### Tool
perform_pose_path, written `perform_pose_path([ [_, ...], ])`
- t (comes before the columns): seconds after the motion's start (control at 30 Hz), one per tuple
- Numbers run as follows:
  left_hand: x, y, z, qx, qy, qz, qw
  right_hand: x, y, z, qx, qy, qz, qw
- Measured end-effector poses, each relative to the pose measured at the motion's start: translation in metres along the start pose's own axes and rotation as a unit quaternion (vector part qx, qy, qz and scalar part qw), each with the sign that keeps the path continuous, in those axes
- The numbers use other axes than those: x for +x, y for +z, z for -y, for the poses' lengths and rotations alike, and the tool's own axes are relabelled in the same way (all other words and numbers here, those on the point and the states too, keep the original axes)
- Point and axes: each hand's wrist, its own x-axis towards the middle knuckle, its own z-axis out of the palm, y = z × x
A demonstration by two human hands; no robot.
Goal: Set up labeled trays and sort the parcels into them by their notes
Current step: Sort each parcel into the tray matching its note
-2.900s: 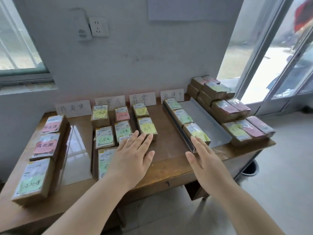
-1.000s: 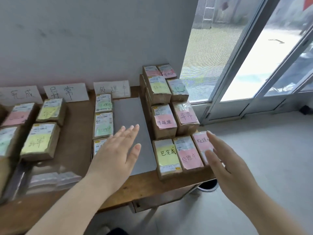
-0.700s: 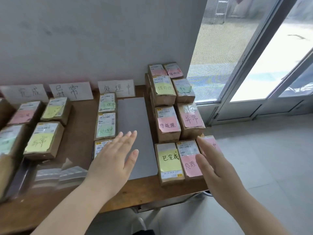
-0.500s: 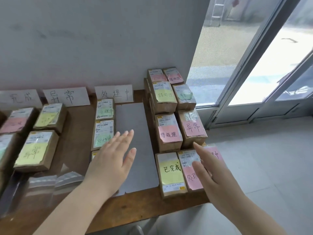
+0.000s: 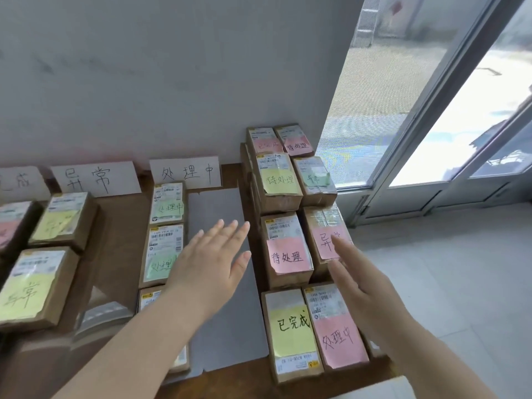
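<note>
Hovering above the grey tray (image 5: 218,214) in the head view, the left hand (image 5: 210,266) is flat, its fingers (image 5: 227,234) straight and slightly apart, holding nothing. The tray lies on the wooden counter (image 5: 123,226) below a white card (image 5: 185,173), with green-noted parcels (image 5: 167,203) lined along its left edge. The right hand (image 5: 362,286) reaches over the unsorted pile at the counter's right end, fingers straight and close together, empty; whether they touch the pink-noted parcel (image 5: 325,234) is unclear. Nearest the person, a yellow-noted parcel (image 5: 290,326) and a second pink-noted parcel (image 5: 336,338) sit side by side. Further left, yellow-noted parcels (image 5: 63,220) lie below another card (image 5: 95,180).
</note>
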Motion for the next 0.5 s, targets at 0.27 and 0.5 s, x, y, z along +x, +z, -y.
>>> perform_pose_path([
  [0.27,0.076,-0.003,-0.025,-0.114,-0.092,0.040,0.988,0.127,-0.008,0.000,-0.020,-0.021,0.027,0.999],
  [0.5,0.155,0.027,-0.028,-0.478,-0.260,0.009,0.839,0.185,0.019,-0.010,0.030,-0.004,0.053,0.998],
])
